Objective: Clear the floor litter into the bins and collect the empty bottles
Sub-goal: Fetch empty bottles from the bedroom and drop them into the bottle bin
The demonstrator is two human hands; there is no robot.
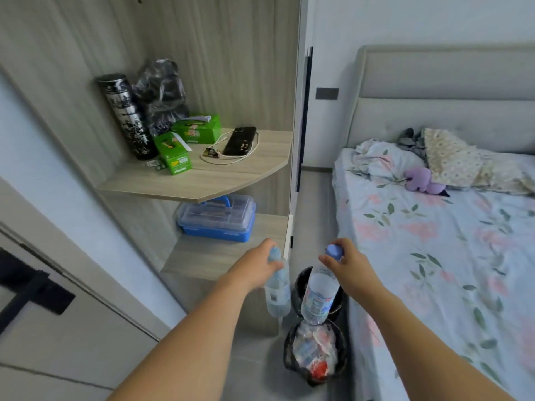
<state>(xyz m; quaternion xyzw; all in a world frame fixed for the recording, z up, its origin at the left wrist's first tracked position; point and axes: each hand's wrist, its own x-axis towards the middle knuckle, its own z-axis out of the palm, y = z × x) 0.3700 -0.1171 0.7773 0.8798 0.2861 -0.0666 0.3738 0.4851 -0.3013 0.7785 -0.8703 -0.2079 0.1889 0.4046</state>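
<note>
Now left hand (254,267) fingers curled round left bottle (278,293) neck; right hand (348,264) fingers pinching right bottle (318,296) cap, above bins (289,351).

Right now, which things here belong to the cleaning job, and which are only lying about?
For the job:
- left hand, gripping the left bottle
- right hand, gripping the right bottle
- near bin, holding litter
- far bin

Just lying about:
- flask
- green boxes
- phone
- blue case
- purple toy on the bed
</note>
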